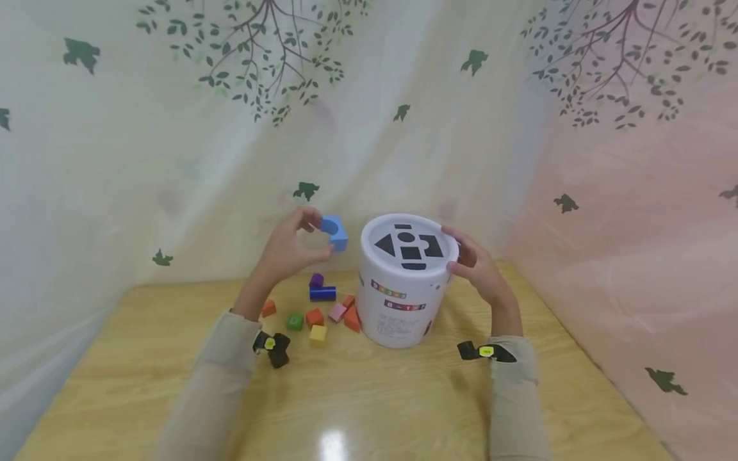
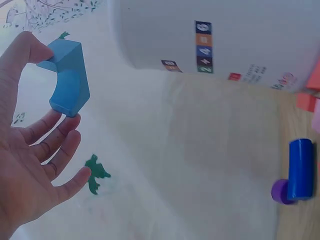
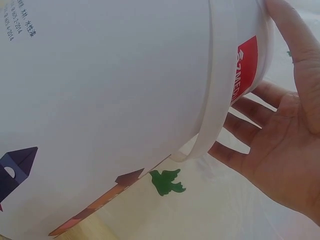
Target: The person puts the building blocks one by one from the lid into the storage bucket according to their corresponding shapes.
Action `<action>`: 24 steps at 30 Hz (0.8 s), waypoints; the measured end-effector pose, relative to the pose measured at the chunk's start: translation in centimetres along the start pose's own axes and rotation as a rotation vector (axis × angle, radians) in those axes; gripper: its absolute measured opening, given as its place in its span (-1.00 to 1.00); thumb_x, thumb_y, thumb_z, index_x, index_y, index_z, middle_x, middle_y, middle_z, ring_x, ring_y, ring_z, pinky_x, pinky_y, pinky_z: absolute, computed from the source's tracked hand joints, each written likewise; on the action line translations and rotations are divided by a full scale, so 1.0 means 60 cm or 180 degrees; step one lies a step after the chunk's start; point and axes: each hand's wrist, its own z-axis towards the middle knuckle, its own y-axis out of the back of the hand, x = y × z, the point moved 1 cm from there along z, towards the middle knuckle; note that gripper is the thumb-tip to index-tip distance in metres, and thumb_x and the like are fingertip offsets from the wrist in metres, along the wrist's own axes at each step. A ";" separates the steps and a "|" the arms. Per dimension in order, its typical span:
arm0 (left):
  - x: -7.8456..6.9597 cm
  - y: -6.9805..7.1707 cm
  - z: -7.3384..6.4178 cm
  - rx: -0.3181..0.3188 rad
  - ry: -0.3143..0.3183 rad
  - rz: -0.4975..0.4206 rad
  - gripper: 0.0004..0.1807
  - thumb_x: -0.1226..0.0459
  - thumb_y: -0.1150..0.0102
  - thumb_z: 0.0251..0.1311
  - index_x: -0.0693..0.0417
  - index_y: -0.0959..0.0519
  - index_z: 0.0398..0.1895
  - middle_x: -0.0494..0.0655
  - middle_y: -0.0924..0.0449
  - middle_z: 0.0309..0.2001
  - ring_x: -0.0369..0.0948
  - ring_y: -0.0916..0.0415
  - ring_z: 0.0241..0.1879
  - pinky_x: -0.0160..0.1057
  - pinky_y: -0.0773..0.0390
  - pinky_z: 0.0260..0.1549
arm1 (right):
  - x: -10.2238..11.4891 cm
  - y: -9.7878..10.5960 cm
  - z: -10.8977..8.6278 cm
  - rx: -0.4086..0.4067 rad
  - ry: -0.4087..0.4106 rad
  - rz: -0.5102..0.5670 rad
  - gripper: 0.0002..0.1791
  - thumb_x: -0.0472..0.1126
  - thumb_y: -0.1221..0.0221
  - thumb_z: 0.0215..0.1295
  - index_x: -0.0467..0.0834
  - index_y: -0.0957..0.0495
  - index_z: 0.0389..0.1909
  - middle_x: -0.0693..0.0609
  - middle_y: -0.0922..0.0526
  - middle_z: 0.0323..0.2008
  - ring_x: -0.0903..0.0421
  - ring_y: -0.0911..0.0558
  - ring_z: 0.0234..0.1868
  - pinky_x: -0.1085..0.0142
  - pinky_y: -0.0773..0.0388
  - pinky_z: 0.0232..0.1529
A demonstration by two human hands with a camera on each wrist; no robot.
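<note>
In the head view my left hand is raised above the table and pinches a light blue arch block between thumb and fingertips. Its curved notch faces my palm in the left wrist view, where the block is clear of the bucket wall. A white shape-sorter bucket stands upright on the table, its lid cut with several dark holes, one of them notched like the arch. My right hand grips the lid's right edge, thumb to the front and fingers round the far side, as the right wrist view also shows.
Left of the bucket, several small blocks lie on the wooden table: a blue cylinder, a purple one, a green cube, a yellow cube, a pink block and orange pieces. A patterned curtain hangs behind.
</note>
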 end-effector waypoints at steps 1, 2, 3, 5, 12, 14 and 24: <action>-0.006 0.000 0.004 -0.0003 -0.0020 -0.0014 -0.35 0.20 -0.49 0.04 0.13 -0.42 0.19 0.07 -0.56 0.05 0.00 -0.48 0.10 0.05 -0.50 0.15 | 0.000 -0.001 0.000 0.0003 0.0006 0.0011 -0.22 -0.28 -0.23 0.38 -0.09 -0.17 0.57 -0.16 -0.29 0.52 -0.19 -0.39 0.46 0.38 -0.53 0.22; -0.011 -0.001 0.009 -0.0006 -0.0046 -0.0031 -0.35 0.20 -0.49 0.05 0.13 -0.42 0.19 0.06 -0.56 0.05 -0.01 -0.48 0.09 0.04 -0.50 0.15 | 0.000 -0.001 0.001 -0.0004 0.0015 0.0020 -0.22 -0.30 -0.23 0.37 -0.09 -0.17 0.57 -0.16 -0.29 0.52 -0.22 -0.38 0.46 0.38 -0.53 0.22; -0.017 -0.002 0.014 -0.0010 -0.0063 -0.0053 -0.36 0.20 -0.49 0.06 0.12 -0.42 0.19 0.06 -0.56 0.05 -0.01 -0.48 0.10 0.03 -0.50 0.16 | 0.000 -0.002 0.001 -0.0016 0.0020 0.0023 -0.23 -0.31 -0.22 0.37 -0.09 -0.18 0.57 -0.16 -0.29 0.52 -0.19 -0.39 0.46 0.38 -0.54 0.22; -0.027 -0.005 0.022 -0.0011 -0.0070 -0.0085 -0.37 0.18 -0.48 0.07 0.09 -0.42 0.19 0.04 -0.56 0.06 -0.02 -0.47 0.11 0.03 -0.50 0.16 | -0.002 -0.001 0.003 -0.0031 0.0029 0.0020 -0.23 -0.33 -0.21 0.37 -0.10 -0.18 0.56 -0.16 -0.29 0.52 -0.08 -0.44 0.43 0.39 -0.54 0.21; -0.056 -0.031 0.046 -0.0130 -0.0184 -0.0321 -0.34 0.17 -0.49 0.08 0.11 -0.44 0.23 0.06 -0.58 0.10 0.01 -0.49 0.12 0.06 -0.46 0.23 | -0.001 0.002 0.003 0.0004 0.0024 0.0025 -0.23 -0.36 -0.19 0.38 -0.11 -0.17 0.57 -0.16 -0.29 0.51 0.14 -0.50 0.36 0.40 -0.54 0.21; -0.066 -0.039 0.052 -0.0129 -0.0179 -0.0356 -0.35 0.15 -0.49 0.08 0.10 -0.44 0.23 0.04 -0.58 0.10 0.02 -0.48 0.13 0.07 -0.45 0.24 | 0.000 0.002 0.003 0.0020 0.0021 0.0048 -0.23 -0.37 -0.19 0.38 -0.11 -0.16 0.57 -0.17 -0.30 0.51 0.21 -0.51 0.33 0.40 -0.54 0.21; -0.098 -0.082 0.078 0.0140 -0.0247 -0.0365 -0.33 0.08 -0.51 0.07 0.01 -0.47 0.25 -0.05 -0.59 0.13 -0.06 -0.49 0.17 0.05 -0.44 0.24 | 0.004 -0.002 0.001 -0.0017 -0.0036 -0.0050 -0.22 -0.31 -0.22 0.38 -0.06 -0.17 0.57 -0.12 -0.28 0.53 0.04 -0.43 0.44 0.41 -0.52 0.23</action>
